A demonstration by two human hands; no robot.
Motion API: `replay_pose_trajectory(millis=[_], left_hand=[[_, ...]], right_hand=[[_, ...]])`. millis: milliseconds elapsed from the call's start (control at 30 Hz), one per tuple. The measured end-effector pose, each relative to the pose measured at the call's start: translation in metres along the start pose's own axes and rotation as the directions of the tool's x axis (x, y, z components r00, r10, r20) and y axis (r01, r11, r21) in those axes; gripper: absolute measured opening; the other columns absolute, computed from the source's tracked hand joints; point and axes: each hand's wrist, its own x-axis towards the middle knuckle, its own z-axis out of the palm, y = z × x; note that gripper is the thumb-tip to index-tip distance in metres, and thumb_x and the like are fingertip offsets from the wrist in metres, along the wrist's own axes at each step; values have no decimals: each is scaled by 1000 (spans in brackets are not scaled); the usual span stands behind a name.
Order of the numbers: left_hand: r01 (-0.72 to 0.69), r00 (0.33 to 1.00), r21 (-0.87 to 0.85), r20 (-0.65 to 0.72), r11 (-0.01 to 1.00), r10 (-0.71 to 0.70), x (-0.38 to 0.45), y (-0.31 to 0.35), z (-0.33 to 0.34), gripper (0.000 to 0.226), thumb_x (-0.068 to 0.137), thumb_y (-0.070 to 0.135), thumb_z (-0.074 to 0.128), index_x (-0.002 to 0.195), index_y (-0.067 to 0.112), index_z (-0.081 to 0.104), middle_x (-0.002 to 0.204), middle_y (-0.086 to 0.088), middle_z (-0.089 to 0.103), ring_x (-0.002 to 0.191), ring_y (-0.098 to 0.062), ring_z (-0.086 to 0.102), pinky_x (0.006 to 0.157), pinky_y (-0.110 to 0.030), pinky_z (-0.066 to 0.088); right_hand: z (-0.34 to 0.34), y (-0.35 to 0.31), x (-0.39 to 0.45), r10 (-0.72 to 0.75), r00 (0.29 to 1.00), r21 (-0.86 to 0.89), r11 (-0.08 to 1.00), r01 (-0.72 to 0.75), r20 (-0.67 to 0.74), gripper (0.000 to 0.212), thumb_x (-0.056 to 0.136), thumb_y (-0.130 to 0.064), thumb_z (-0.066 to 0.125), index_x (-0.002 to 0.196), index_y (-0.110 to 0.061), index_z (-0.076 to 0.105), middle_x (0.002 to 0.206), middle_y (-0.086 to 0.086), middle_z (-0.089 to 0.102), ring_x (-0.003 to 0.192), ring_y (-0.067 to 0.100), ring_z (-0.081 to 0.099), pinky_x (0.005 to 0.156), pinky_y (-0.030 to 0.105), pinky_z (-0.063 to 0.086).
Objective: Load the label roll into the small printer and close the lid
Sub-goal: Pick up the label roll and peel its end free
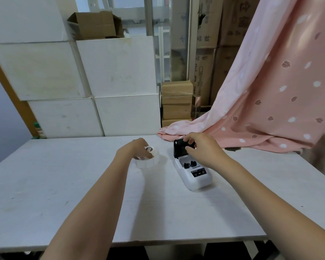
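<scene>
A pale table (64,194) is seen in a storeroom, and a small white printer (195,175) is stood on it. Behind the printer, big white boxes (116,66) are stacked against the wall, with an open brown box (96,25) set on top of them. Small brown boxes (176,102) are piled further back, straight behind the printer. A pink cloth (270,91) with leaf marks is hung up behind the printer, and its bottom edge is spread on the table near it.

The printer's lid (179,149) is stood open and upright at the far end of the printer. The dark inside of the lid is shown. The lid is gripped by the right hand (203,149), with the fingers wrapped over its top edge and the thumb pressed on its inner face. Below that hand, the open roll space is seen inside the printer, with black parts in it. A small panel with buttons is seen on the near half of the printer.

The label roll (148,160) is laid flat on the table just beside the printer, on the side away from the cloth. It is white. The left hand (137,149) is closed on it from above, with the fingertips curled over its top and round its side. The roll is outside the printer.
</scene>
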Motion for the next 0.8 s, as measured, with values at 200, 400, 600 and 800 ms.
replay_pose_trajectory(millis=[200, 400, 600, 800], left_hand=[[-49, 980, -29, -195, 998, 42, -7, 2, 17, 29, 77, 26, 81, 83, 3, 64, 84, -11, 63, 70, -24, 56, 62, -33, 47], [-374, 818, -116, -508, 920, 269, -51, 15, 11, 23, 80, 22, 79, 93, 7, 66, 89, -5, 65, 77, -18, 57, 67, -27, 44], [-618, 660, -122, -616, 776, 429, -93, 36, 11, 28, 84, 20, 78, 109, 20, 65, 101, 5, 59, 89, -5, 60, 72, -19, 52], [-622, 709, -303, -608, 722, 356, -108, 49, 12, 38, 76, 11, 81, 102, 31, 64, 105, 7, 64, 89, 6, 62, 73, -11, 50]], right_hand=[[8, -14, 0, -7, 1000, 80, 997, 8, -4, 35, 97, -14, 61, 130, -17, 69, 125, 3, 72, 103, 20, 64, 87, 33, 53], [6, -36, 8, 25, 995, 400, 916, 17, -101, 27, 98, -31, 66, 122, -20, 71, 113, -4, 74, 103, 15, 68, 90, 31, 53], [8, -55, 22, -17, 999, 518, 855, -10, 46, 57, 91, -50, 72, 144, -36, 57, 131, -2, 62, 119, 18, 61, 95, 33, 47], [19, -52, 20, 11, 1000, 615, 789, 6, -24, 36, 85, -33, 81, 120, -25, 76, 106, 3, 79, 98, 25, 76, 94, 49, 60]])
